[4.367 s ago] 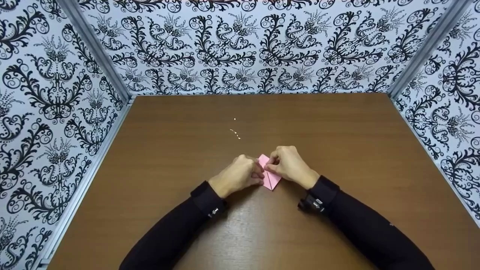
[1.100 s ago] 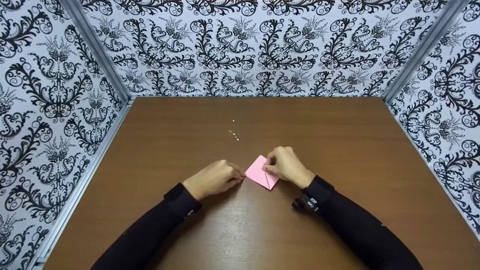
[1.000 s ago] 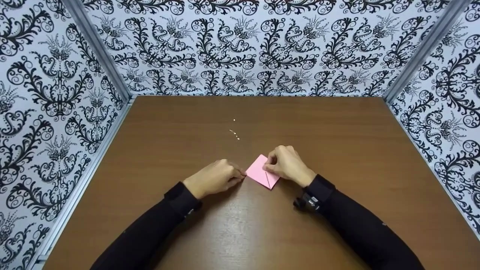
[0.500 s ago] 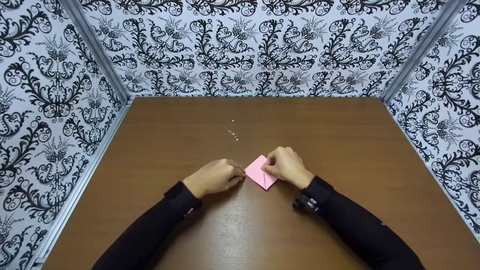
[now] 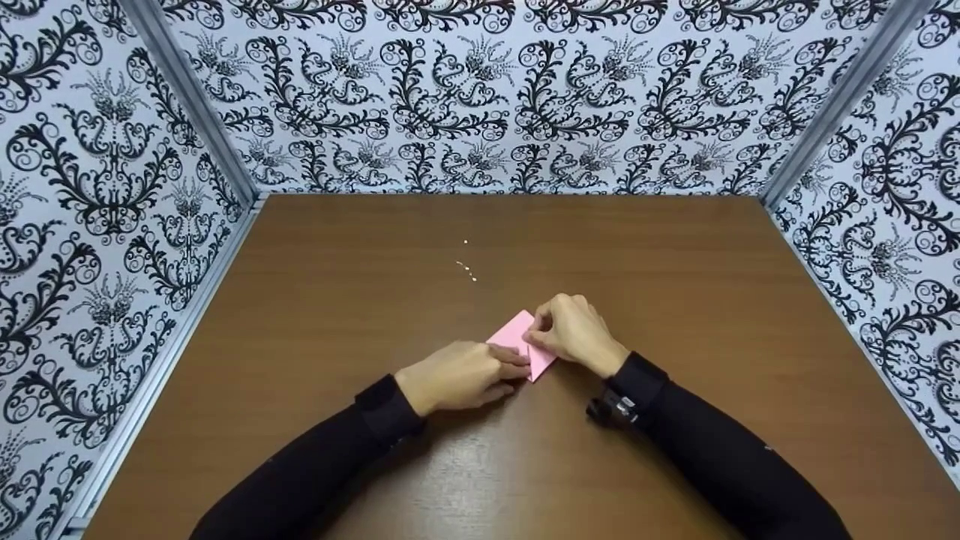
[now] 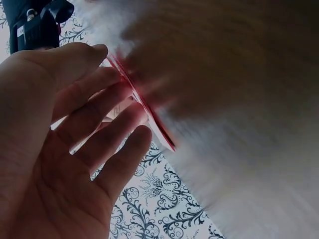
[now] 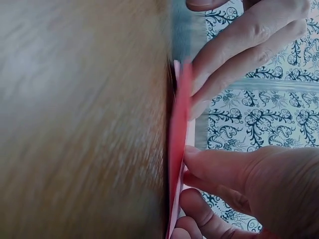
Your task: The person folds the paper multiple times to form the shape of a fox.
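Note:
A small folded square of pink paper (image 5: 511,331) lies on the table with one corner toward me and a crease line running up from that corner. My left hand (image 5: 461,373) rests its nearly straight fingers over the paper's lower left part, hiding it. In the left wrist view those fingertips meet the paper's thin edge (image 6: 158,128). At the right half, my right hand (image 5: 574,328) pinches the paper between thumb and curled forefinger. The right wrist view shows the thumb (image 7: 214,164) against the layers, with a red-looking flap (image 7: 178,134) standing slightly apart.
The brown wooden table (image 5: 360,262) is bounded by patterned black-and-white walls (image 5: 480,90) at the back and sides. Several small bright specks (image 5: 468,270) show on the tabletop beyond the paper. Dark sleeves with wrist-worn devices (image 5: 615,407) cover both forearms.
My left hand first slid left off the paper to its left corner, then came back right and toward me onto its lower left part. The right hand has kept its place.

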### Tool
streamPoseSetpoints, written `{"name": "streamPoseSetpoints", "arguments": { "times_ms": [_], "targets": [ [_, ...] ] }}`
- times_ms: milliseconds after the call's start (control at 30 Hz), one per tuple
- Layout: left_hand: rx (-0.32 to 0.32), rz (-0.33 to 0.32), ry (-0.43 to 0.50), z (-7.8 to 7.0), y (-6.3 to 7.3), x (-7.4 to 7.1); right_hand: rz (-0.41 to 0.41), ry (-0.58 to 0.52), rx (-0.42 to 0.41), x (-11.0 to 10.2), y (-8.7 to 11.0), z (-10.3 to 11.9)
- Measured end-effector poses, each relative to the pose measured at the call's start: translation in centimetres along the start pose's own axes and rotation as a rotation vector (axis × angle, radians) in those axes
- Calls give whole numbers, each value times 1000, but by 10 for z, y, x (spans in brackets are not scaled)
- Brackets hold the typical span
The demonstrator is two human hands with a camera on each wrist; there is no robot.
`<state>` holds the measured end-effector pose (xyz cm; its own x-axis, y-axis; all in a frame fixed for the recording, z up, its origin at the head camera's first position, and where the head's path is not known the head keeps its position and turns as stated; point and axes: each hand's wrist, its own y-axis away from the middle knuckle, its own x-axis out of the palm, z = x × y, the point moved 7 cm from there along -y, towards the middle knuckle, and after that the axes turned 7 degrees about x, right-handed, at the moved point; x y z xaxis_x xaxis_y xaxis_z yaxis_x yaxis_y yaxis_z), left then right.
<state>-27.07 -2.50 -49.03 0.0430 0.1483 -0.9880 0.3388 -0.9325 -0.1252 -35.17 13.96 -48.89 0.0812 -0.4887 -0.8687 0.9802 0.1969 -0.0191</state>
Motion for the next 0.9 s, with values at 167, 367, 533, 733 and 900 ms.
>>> {"name": "streamPoseSetpoints", "arguments": {
  "times_ms": [167, 367, 533, 733, 900],
  "targets": [
    [-15, -22, -16, -2, -3, 2, 6, -5, 7, 1, 0, -1],
    [-31, -23, -104, -8, -6, -1, 19, -5, 22, 0, -2, -3],
    [-37, -17, -125, -9, -6, -1, 33, -9, 19, 0, -5, -6],
    [-51, -11, -109, -7, -6, 1, 72, -27, -9, 0, -10, -8],
    [-30, -29, -104, -7, -5, 0, 103, -55, -52, -4, -18, -7]
  ]
}}
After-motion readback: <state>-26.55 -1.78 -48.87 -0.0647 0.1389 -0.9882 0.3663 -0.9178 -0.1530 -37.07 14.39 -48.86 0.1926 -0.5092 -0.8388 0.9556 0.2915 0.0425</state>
